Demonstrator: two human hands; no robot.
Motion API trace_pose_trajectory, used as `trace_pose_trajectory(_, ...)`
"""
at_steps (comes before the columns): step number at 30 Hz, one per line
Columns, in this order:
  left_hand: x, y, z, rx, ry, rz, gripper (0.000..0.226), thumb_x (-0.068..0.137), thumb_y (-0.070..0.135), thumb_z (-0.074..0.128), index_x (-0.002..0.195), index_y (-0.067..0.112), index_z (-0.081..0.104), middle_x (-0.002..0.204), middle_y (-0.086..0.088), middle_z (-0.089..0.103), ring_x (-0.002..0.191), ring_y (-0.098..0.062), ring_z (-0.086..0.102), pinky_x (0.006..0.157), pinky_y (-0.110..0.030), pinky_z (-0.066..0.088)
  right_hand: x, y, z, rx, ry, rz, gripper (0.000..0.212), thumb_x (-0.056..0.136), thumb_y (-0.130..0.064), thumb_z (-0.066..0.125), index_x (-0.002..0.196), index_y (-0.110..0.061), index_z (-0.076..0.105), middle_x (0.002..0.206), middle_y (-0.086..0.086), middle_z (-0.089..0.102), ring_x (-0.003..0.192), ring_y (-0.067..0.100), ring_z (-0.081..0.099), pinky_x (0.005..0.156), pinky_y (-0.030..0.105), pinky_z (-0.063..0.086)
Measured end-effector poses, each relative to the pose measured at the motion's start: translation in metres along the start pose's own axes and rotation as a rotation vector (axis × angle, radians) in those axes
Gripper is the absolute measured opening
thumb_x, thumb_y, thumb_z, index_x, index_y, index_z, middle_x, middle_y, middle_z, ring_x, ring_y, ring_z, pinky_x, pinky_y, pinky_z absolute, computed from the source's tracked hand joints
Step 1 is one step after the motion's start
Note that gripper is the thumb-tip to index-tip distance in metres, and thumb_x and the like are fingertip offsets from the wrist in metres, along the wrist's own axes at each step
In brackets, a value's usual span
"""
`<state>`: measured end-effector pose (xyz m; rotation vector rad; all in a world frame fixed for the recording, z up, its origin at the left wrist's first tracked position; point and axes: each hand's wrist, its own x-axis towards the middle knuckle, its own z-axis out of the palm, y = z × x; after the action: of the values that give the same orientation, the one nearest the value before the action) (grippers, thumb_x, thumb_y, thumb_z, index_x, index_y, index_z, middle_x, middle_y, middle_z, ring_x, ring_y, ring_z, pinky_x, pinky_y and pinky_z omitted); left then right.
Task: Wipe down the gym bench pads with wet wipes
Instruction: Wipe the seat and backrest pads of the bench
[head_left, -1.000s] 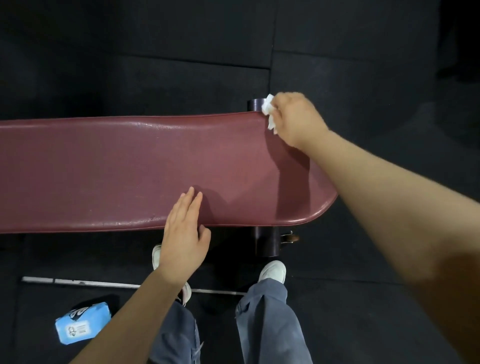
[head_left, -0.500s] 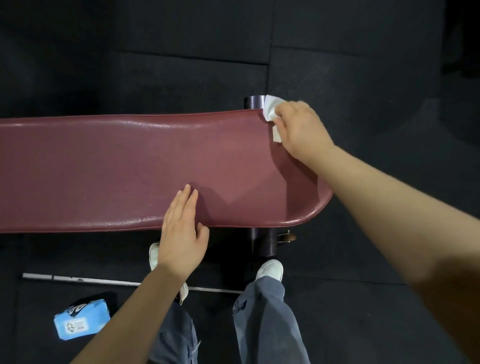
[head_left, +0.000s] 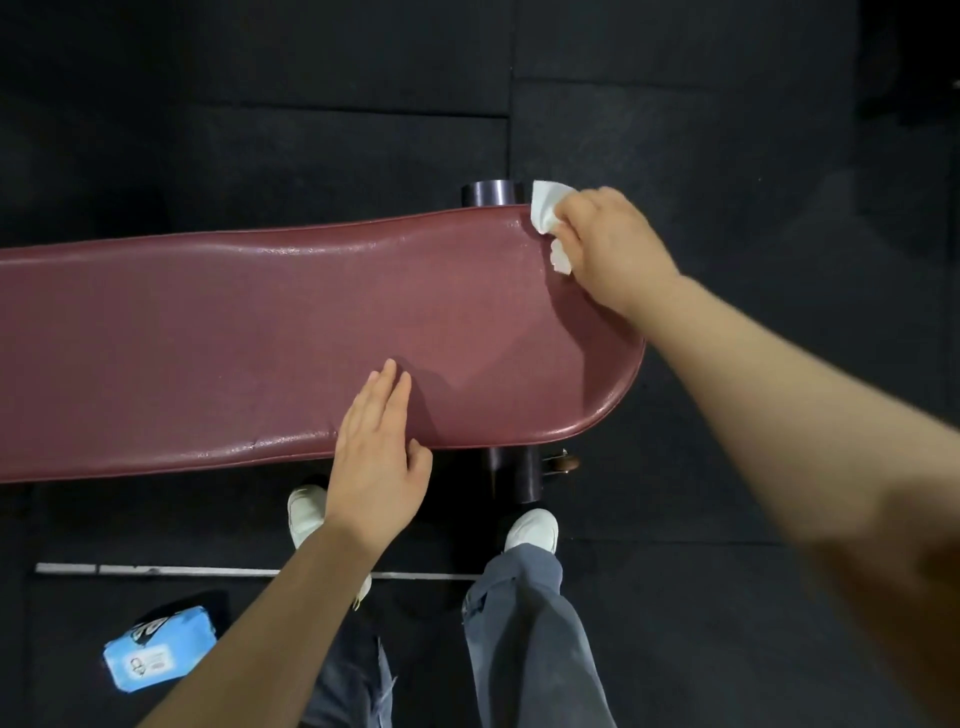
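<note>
Wiping is under way at the far right corner of the bench pad (head_left: 234, 338), and I judge the task to be in progress, not near completion. My right hand (head_left: 608, 249) has its fingers curled round a crumpled white wet wipe (head_left: 545, 213), pressing it against the far edge of the maroon surface, just beside the dark round post (head_left: 485, 193) that shows behind the pad. Part of the wipe sticks out past the fingers above the edge, and a smaller fold shows below them on the upholstery. My left hand (head_left: 376, 457) holds nothing: its fingers are straight and close together, resting flat on the near edge of the pad, with the thumb hanging over the front rim. I read this as a bracing contact. The upholstery shows a broad sheen along the far and near edges, but I cannot tell from it which areas are wet from wiping and which simply reflect light. I therefore treat the rounded right end, the centre and the long stretch running out of view to the left as not confirmed clean. The blue wet wipe pack (head_left: 158, 649) lies on the black floor (head_left: 311, 104), well apart from the bench, near my left shoe (head_left: 306, 512), available if a fresh wipe is needed.
</note>
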<state>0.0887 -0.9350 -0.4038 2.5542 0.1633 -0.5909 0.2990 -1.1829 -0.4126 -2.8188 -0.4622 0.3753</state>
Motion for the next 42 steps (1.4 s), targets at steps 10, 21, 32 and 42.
trace_pose_trajectory(10,0.004,0.013,-0.002,0.004,-0.037,0.013,0.068,0.095,0.009,0.049,0.155,0.018,0.02,0.164,0.01,0.006,0.144,0.003,-0.007,0.118,-0.024,0.002,-0.055,0.006,0.005,-0.022,-0.123,-0.272,0.013,0.085,-0.009,0.049,0.083,-0.01,0.062,0.078,0.005,0.063,0.076,0.029,0.062,0.069,0.032,0.048)
trace_pose_trajectory(21,0.007,0.022,-0.001,-0.034,-0.056,-0.054,0.068,0.095,0.009,0.048,0.156,0.017,0.019,0.164,0.011,0.003,0.143,0.005,-0.009,0.118,-0.025,0.006,-0.146,0.001,0.016,0.32,-0.111,0.02,0.014,0.092,-0.011,0.051,0.081,-0.008,0.06,0.079,0.003,0.066,0.076,0.024,0.059,0.074,0.039,0.05)
trace_pose_trajectory(32,0.007,0.019,0.003,0.023,-0.051,-0.025,0.068,0.095,0.008,0.05,0.156,0.015,0.019,0.164,0.007,0.004,0.148,-0.004,-0.004,0.117,-0.026,0.006,-0.037,0.042,0.032,0.39,0.28,0.503,0.022,0.097,-0.023,0.046,0.098,-0.007,0.061,0.095,0.008,0.062,0.089,0.025,0.056,0.068,0.022,0.028)
trace_pose_trajectory(42,0.007,0.022,0.001,-0.006,-0.062,-0.047,0.069,0.094,0.008,0.05,0.156,0.014,0.02,0.165,0.007,0.004,0.151,-0.009,-0.002,0.12,-0.033,0.013,-0.191,-0.028,0.068,0.541,0.249,0.524,0.016,0.099,-0.014,0.051,0.083,-0.017,0.054,0.067,-0.012,0.049,0.066,0.005,0.045,0.062,0.02,0.037)
